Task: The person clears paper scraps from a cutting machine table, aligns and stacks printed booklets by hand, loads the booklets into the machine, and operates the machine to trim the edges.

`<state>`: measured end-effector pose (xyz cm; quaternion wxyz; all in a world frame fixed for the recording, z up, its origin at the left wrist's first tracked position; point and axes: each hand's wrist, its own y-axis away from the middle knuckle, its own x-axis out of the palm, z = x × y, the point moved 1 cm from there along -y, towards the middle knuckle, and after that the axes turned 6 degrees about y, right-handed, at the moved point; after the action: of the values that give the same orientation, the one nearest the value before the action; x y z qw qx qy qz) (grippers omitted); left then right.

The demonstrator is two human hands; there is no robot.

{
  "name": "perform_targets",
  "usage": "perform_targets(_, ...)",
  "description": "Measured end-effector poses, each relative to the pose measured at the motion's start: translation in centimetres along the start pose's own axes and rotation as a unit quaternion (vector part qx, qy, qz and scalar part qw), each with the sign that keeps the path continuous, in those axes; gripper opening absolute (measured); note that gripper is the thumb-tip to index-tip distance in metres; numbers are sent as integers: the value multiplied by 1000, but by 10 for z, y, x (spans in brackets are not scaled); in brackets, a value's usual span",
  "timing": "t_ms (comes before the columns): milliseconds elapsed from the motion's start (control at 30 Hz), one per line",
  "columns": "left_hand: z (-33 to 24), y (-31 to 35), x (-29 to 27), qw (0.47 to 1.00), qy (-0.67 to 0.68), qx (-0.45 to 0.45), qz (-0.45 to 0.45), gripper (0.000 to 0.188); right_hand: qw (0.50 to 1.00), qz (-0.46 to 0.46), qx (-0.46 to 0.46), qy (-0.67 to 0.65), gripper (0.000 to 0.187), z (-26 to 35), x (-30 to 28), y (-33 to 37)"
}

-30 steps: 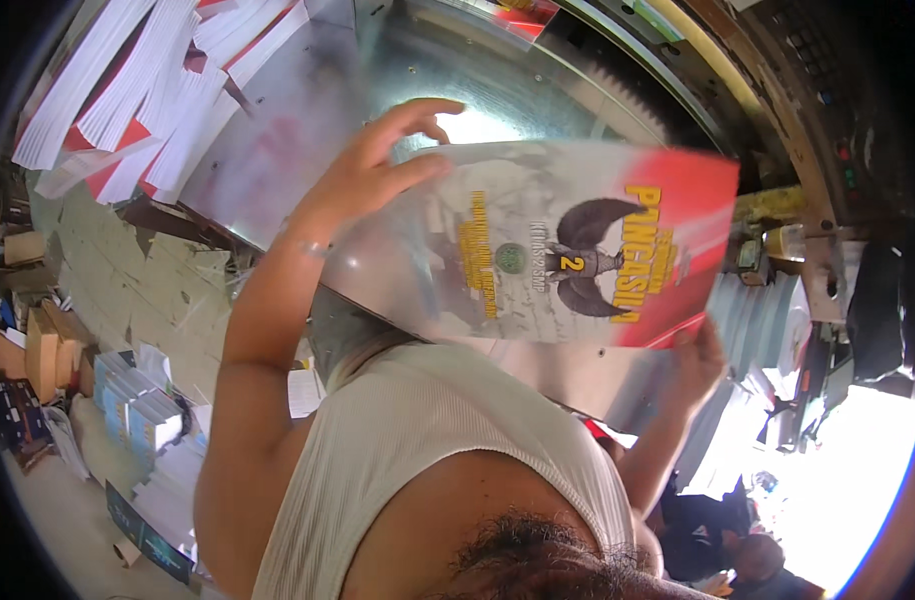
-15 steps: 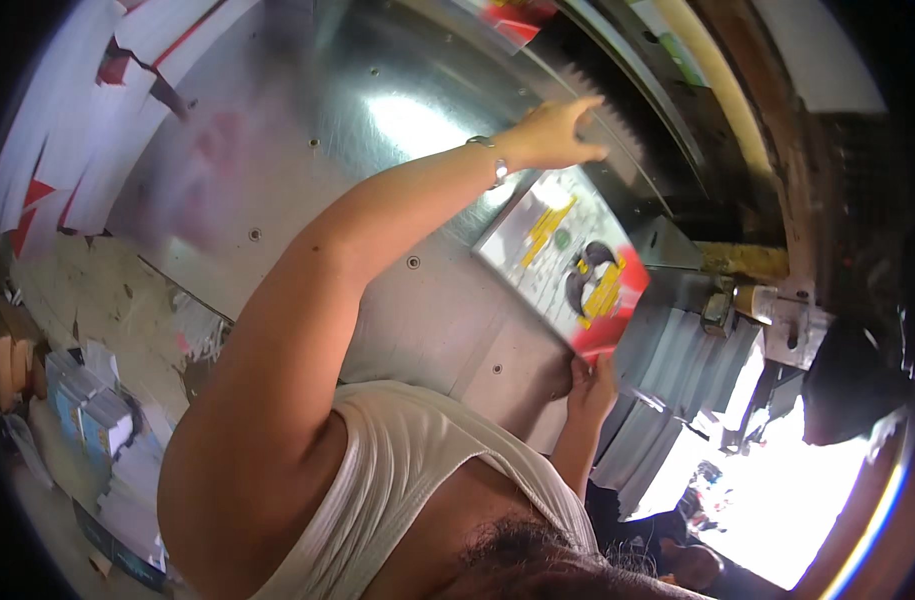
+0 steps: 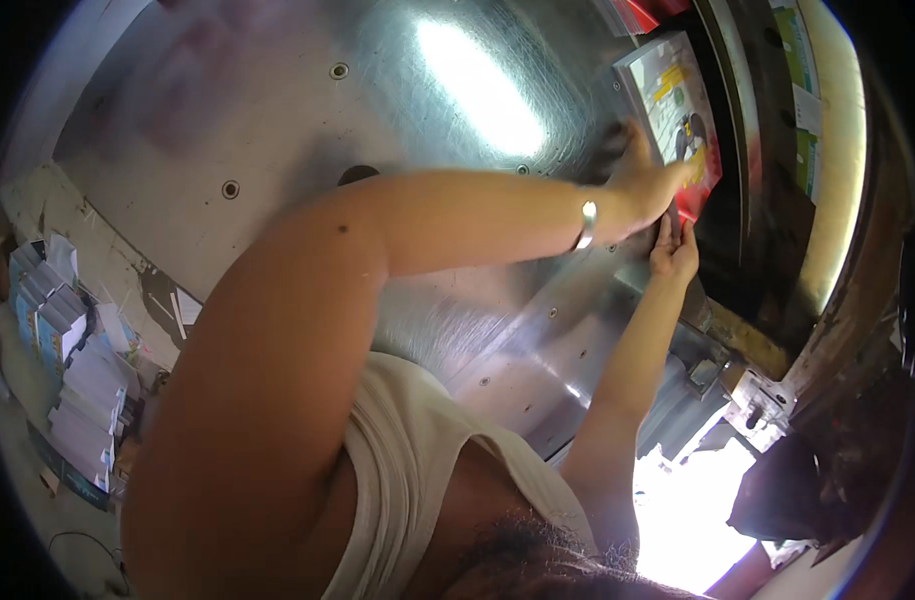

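Note:
A book (image 3: 669,112), or a thin stack of them, has a pale printed cover with yellow marks and a red end. It lies at the far right of the metal table, beside a dark slot. My left hand (image 3: 645,185), below a silver wrist band, presses against its near side, with fingers spread and some reaching over the cover. Closed at the red near corner, my right hand (image 3: 674,255) holds the book; its fingertips are partly hidden under the edge.
The bolted metal table (image 3: 297,130) fills the middle. Along the right runs a machine with a pale, lit bar (image 3: 839,150). Another red-edged stack (image 3: 645,14) sits at the far edge. Paper bundles (image 3: 87,390) are piled at the lower left.
The book has moved farther away and to the right, up to the slot. My left hand came down from beyond it to its near side. My right hand followed, still at the red corner.

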<state>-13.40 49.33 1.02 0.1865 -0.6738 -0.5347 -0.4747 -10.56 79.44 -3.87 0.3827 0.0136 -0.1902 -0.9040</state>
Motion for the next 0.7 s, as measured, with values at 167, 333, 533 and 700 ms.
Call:
perform_targets(167, -19, -57, 14, 1000, 11, -7, -23, 112, 999, -38, -23, 13, 21, 20, 15, -42)
perform_targets(333, -18, -94, 15, 1000, 9, -8, 7, 110, 999, -22, -38, 19, 20, 34, 28, -75)
perform_targets(533, -16, -124, 13, 999, 2, 37, 22, 124, 999, 22, -42, 2, 18, 32, 35, -91)
perform_targets(700, -18, -114, 10, 999, -5, 12, 51, 121, 997, 1, -71, 23, 19, 32, 40, -78)
